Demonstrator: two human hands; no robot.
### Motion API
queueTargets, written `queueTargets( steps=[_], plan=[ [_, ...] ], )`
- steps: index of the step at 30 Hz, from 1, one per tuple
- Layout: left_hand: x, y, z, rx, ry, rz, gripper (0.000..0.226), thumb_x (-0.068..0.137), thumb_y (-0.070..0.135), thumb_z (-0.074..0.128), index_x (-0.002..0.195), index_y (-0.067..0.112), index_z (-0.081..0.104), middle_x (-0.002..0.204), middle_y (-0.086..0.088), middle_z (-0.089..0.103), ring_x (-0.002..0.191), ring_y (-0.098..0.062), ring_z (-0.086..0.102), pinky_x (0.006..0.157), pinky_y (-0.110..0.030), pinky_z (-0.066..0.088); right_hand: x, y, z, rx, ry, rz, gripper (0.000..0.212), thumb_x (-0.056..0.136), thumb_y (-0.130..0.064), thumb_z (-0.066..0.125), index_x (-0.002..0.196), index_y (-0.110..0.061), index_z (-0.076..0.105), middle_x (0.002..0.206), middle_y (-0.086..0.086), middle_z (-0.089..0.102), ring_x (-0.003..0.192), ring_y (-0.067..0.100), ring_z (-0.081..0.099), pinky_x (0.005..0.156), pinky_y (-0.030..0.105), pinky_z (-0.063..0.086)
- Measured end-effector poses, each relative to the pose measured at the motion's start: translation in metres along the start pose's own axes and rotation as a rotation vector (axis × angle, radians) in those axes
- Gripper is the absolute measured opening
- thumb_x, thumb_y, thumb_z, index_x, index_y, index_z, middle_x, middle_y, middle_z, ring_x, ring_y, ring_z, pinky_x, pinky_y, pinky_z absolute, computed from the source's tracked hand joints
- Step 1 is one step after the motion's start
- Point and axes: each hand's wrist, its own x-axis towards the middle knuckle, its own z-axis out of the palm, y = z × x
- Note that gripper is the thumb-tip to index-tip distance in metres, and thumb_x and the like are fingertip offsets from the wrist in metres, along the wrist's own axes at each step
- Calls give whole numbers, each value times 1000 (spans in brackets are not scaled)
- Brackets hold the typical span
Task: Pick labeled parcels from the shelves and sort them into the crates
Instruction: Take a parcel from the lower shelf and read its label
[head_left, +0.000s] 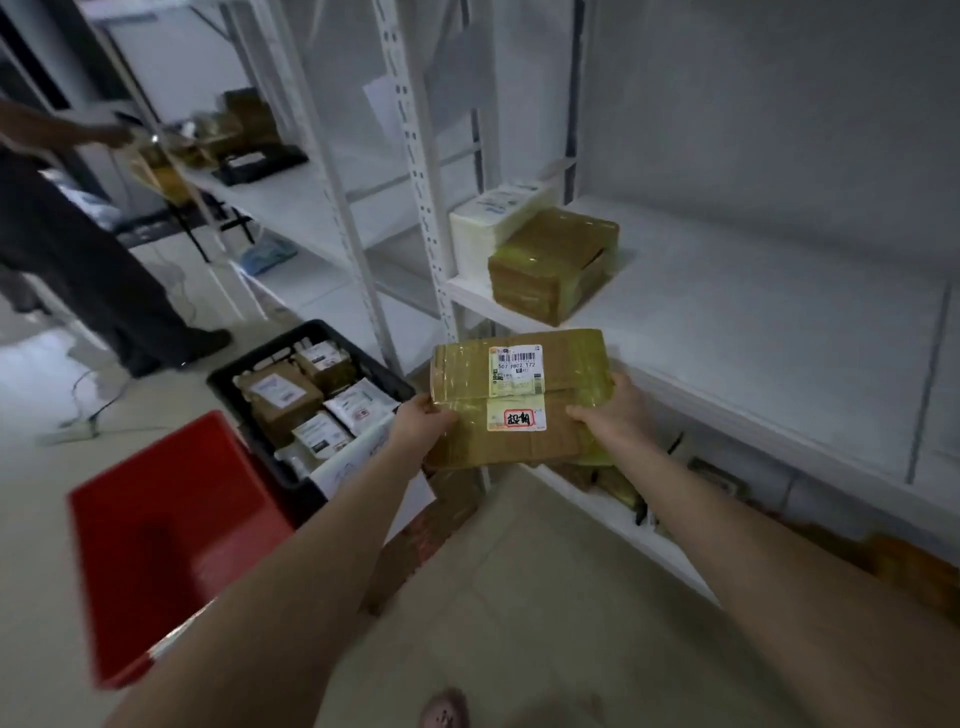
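Two hands, left hand (422, 422) and right hand (613, 410), grip taped parcel (519, 400) beyond shelf edge (727, 410); black crate (244, 410) full, red crate (171, 540) bare.

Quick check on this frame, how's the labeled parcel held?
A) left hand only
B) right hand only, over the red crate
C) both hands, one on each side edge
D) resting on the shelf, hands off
C: the left hand and right hand grip opposite side edges of the taped parcel, label up, in front of the shelf.
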Motion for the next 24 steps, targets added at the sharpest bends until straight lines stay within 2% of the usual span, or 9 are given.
queueTargets(
  steps=[2, 5, 9, 11, 13, 16, 18, 21, 24],
  plan=[
    [0, -25, -27, -3, 45, -48, 49, 90, 18, 62, 137, 14, 45, 120, -8, 57, 103, -24, 56, 87, -37, 49, -7, -10, 36, -38, -69, -1, 71, 75, -33, 78, 135, -27, 42, 129, 3, 57, 117, 29, 54, 94, 43, 48],
    [4, -65, -71, -36, 108, -102, 52, 88, 15, 63, 137, 12, 44, 121, -10, 58, 106, -25, 60, 92, -39, 51, -19, -30, 92, -100, -176, -33, 72, 76, -31, 78, 137, -27, 40, 130, 4, 57, 117, 31, 54, 96, 43, 46],
    [18, -114, -135, -32, 194, -159, 56, 88, 14, 62, 140, 11, 41, 121, -7, 57, 108, -25, 59, 94, -40, 50, -38, -60, 173, -169, -270, -83, 72, 76, -30, 77, 138, -26, 41, 128, 3, 58, 118, 29, 54, 90, 37, 46],
    [30, -140, -171, -51, 226, -189, 56, 86, 13, 63, 138, 11, 43, 113, -4, 56, 106, -25, 59, 93, -41, 52, -51, -77, 216, -179, -317, -100, 72, 74, -29, 78, 136, -26, 42, 125, 2, 58, 114, 29, 56, 88, 36, 48],
    [44, -165, -208, -86, 248, -230, 55, 82, 11, 65, 133, 11, 46, 113, -3, 59, 102, -25, 62, 90, -43, 54, -61, -95, 262, -207, -353, -94, 74, 73, -31, 78, 136, -25, 41, 126, 3, 58, 114, 30, 56, 91, 41, 49],
    [68, -199, -265, -83, 292, -273, 49, 79, 11, 67, 125, 13, 50, 116, -7, 61, 99, -23, 62, 84, -37, 56, -76, -125, 329, -255, -435, -77, 69, 73, -31, 77, 132, -22, 43, 125, 3, 58, 113, 30, 56, 92, 40, 49],
    [81, -220, -301, -44, 330, -296, 60, 79, 14, 68, 133, 13, 43, 126, -9, 55, 106, -24, 58, 86, -36, 54, -87, -145, 374, -261, -483, -95, 69, 73, -27, 77, 133, -20, 43, 127, 4, 57, 114, 30, 56, 90, 37, 49],
    [97, -250, -350, 10, 382, -345, 89, 80, 18, 71, 151, 14, 18, 146, -9, 39, 129, -27, 44, 101, -39, 44, -106, -169, 438, -306, -555, -110, 77, 70, -25, 79, 136, -18, 41, 136, 8, 46, 118, 31, 52, 93, 39, 48],
    [116, -278, -392, 15, 392, -393, 94, 77, 19, 72, 152, 19, 16, 145, -8, 39, 128, -27, 46, 101, -38, 44, -119, -187, 493, -352, -640, -126, 82, 69, -25, 81, 138, -22, 38, 133, 9, 45, 113, 30, 54, 87, 39, 49]
  ],
)
